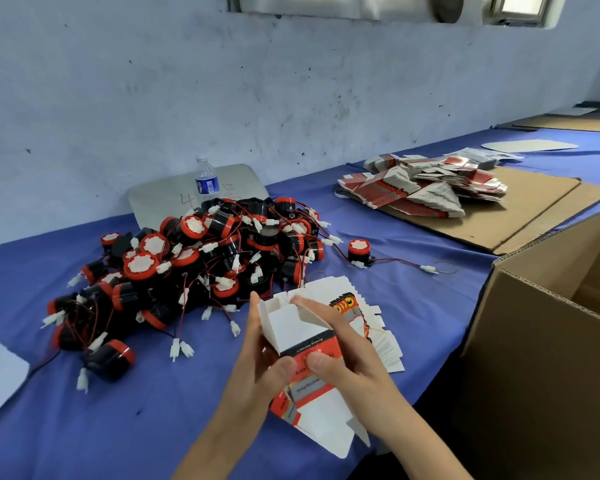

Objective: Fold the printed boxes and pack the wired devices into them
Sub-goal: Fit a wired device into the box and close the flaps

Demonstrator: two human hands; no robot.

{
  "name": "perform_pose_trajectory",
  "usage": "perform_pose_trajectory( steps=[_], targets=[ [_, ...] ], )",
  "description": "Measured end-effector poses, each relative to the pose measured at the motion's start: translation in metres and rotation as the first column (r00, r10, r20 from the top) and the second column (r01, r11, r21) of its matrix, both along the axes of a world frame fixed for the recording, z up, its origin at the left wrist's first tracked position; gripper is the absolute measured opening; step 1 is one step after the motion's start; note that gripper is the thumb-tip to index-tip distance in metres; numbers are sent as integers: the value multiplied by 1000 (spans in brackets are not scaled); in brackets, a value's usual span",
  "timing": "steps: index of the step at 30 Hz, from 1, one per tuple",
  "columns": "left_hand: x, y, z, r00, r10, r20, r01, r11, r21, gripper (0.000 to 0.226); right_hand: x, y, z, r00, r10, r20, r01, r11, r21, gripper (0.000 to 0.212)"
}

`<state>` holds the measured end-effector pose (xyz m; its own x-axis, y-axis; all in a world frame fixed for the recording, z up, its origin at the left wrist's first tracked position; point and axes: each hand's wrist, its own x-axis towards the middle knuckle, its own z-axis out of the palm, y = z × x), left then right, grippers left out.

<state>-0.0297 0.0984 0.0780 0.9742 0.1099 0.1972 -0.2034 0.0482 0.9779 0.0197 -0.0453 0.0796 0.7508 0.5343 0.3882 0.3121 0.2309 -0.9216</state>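
I hold one red-and-white printed box (293, 336), partly opened, above the blue table near its front edge. My left hand (257, 362) grips its left side, thumb on the printed face. My right hand (340, 344) grips its right side, thumb on the red panel and fingers lying over the top flaps. Under my hands lies a fanned row of flat box blanks (378, 327). A big pile of black-and-red round wired devices (194, 268) with white plugs covers the table to the left. One single device (357, 251) stands apart at the right of the pile, its wire stretched out.
A heap of flat printed blanks (420, 188) lies on brown cardboard sheets (534, 209) at the back right. An open corrugated carton (548, 327) stands at the right edge. A water bottle (207, 178) stands behind the pile by the wall.
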Motion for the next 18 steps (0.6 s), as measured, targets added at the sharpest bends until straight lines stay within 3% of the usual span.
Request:
perform_pose_trajectory(
  steps=[6,11,15,18],
  targets=[
    [6,1,-13,996,78,-37,-77,996,37,106,0,6,0,984,-167,63,170,984,-46,21],
    [6,-2,-15,995,88,-36,-86,995,52,106,-2,4,0,978,-202,59,205,977,-53,14],
    [4,-8,-8,997,56,-56,-56,998,7,107,-2,2,0,967,-245,66,249,967,-62,21],
    [4,-10,-6,997,43,-62,-43,999,-6,95,-3,0,-2,961,-272,57,275,959,-61,38]
  ],
)
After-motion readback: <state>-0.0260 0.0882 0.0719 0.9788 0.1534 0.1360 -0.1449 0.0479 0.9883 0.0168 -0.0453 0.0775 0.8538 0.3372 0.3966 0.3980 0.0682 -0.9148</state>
